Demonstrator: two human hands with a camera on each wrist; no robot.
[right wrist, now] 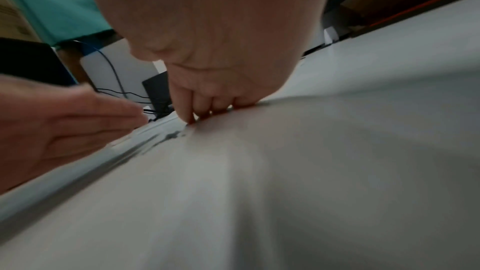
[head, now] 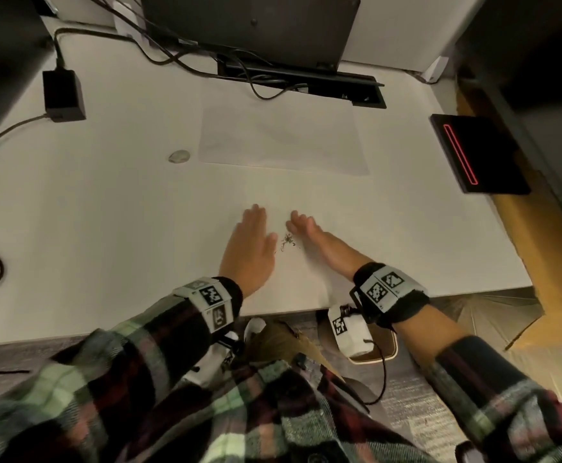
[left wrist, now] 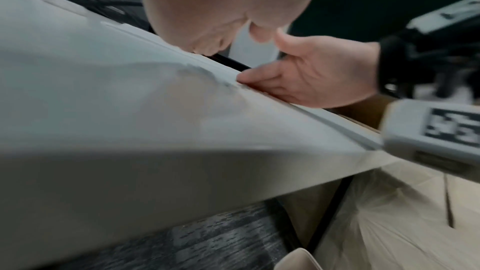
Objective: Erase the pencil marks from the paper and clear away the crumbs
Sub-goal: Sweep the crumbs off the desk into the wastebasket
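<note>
A: Both hands lie low on the white desk (head: 106, 208), near its front edge. My left hand (head: 251, 243) is flat, palm down, fingers straight and together, with nothing in it.

B: And what sits at its three o'clock?

A: Crumbs (head: 286, 243), a small dark heap on the bare desk, just beside the thumb. Further toward three o'clock comes my right hand (head: 309, 233), standing on its little-finger edge, fingers loosely bent with their tips down on the desk just behind the heap. It has hold of nothing.

B: So the heap lies between the two hands?

A: Yes, with the hands close on either side. From the right wrist the crumbs (right wrist: 172, 136) show as a dark smear right below the fingertips (right wrist: 191, 119).

B: Where is the paper?

A: Paper (head: 283, 140) lies flat at twelve o'clock from the hands, well apart from them. At its nine o'clock sits a small round eraser (head: 178, 157); at its three o'clock, a black box (head: 476, 155) with a red line.
</note>
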